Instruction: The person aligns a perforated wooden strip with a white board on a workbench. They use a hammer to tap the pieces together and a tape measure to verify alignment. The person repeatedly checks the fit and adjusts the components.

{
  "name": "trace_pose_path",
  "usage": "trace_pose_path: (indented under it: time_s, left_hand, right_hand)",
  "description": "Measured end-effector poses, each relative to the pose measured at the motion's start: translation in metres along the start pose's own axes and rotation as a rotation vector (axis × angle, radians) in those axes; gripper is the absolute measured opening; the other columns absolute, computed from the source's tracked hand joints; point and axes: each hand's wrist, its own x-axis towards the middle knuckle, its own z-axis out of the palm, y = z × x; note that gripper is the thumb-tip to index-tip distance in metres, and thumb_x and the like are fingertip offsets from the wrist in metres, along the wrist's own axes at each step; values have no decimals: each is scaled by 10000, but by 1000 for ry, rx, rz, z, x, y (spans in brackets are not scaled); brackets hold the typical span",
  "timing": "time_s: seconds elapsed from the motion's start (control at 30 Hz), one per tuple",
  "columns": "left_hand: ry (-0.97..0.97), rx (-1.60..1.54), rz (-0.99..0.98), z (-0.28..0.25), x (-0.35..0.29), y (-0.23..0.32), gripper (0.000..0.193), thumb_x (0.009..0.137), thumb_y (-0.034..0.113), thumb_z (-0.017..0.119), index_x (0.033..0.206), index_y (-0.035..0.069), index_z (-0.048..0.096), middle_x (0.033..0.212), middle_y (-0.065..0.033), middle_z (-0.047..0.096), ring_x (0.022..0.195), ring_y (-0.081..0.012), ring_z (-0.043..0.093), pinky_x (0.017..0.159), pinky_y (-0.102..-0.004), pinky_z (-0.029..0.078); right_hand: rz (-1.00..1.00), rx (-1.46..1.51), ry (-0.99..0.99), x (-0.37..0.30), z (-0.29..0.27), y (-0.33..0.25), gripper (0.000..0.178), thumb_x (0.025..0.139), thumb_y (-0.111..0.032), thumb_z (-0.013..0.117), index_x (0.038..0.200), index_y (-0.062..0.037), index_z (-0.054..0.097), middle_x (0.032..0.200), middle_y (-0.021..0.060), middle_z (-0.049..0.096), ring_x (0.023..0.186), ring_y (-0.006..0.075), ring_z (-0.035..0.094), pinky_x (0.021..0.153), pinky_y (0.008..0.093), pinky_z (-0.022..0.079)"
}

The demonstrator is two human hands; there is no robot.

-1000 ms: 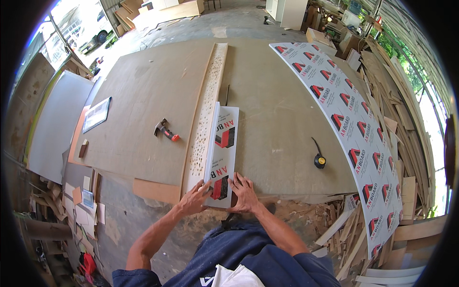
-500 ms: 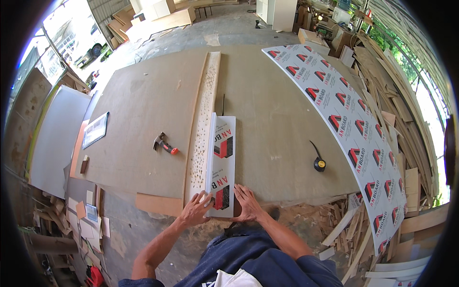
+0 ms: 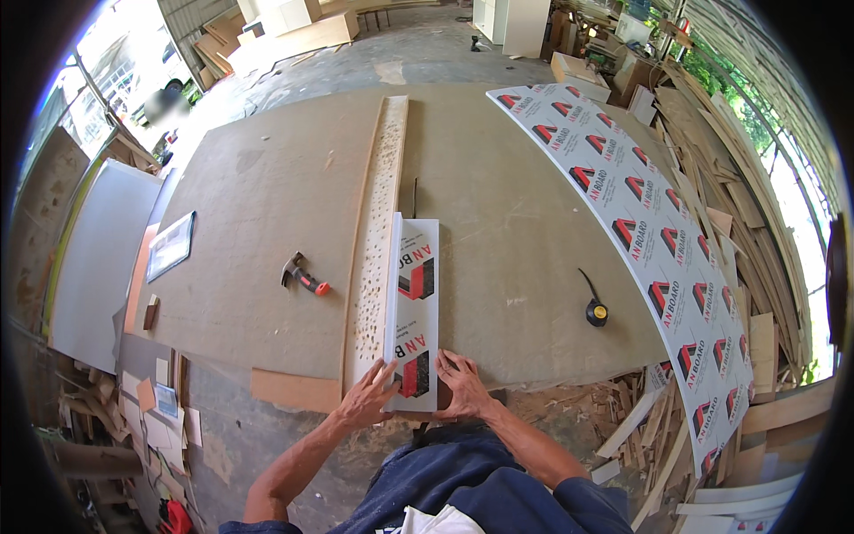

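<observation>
A narrow white board strip point(image 3: 415, 311) with a red and black printed pattern lies lengthwise on the large brown worktable. Its near end reaches the table's front edge. My left hand point(image 3: 368, 395) grips its near left corner, the fingers lying over the raised white left edge. On the opposite side, my right hand point(image 3: 463, 389) is closed around the near right edge, thumb low and fingers along the side. Touching the strip's left side is a long pale wooden rail point(image 3: 377, 222) peppered with holes or spots. The undersides of both hands' grips are hidden.
Left of the rail lies a claw hammer point(image 3: 305, 274); a tape measure point(image 3: 596, 311) rests to the right. A large printed white sheet point(image 3: 614, 191) covers the table's right side. Wood offcuts point(image 3: 654, 418) crowd the floor there. A glassy flat panel point(image 3: 171, 246) sits far left.
The view has shifted slightly. The strip's near end sits a little lower in the picture, with both hands still on it. The hammer and tape measure stay in place on the table.
</observation>
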Motion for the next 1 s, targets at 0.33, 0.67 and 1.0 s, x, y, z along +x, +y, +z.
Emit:
trace_pose_path:
  time_s: [0.33, 0.67, 1.0]
  left_hand:
    - [29, 31, 35, 1, 16, -17, 792, 679, 372, 902, 1346, 63, 608, 1553, -146, 413, 1473, -473, 294, 1226, -523, 320]
    - [-11, 18, 24, -19, 34, -20, 787, 649, 307, 913, 1330, 80, 592, 1505, -66, 458, 1438, -445, 315, 1210, -522, 345]
    - [55, -48, -53, -24, 47, -29, 721, 641, 305, 922, 1270, 71, 661, 1608, -279, 260, 1474, -447, 327, 1239, -480, 302]
  right_hand:
    - [-10, -85, -34, 17, -5, 15, 1234, 587, -619, 839, 1520, 59, 400, 1595, 242, 402, 1488, 346, 323, 1184, 499, 248]
    - [18, -142, -65, 33, -20, 14, 1176, 582, -597, 827, 1473, 69, 444, 1565, 243, 433, 1479, 331, 338, 1182, 512, 247]
    - [61, -211, -106, 52, -28, 19, 1205, 559, -606, 831, 1468, 84, 444, 1561, 256, 429, 1472, 341, 344, 1163, 552, 252]
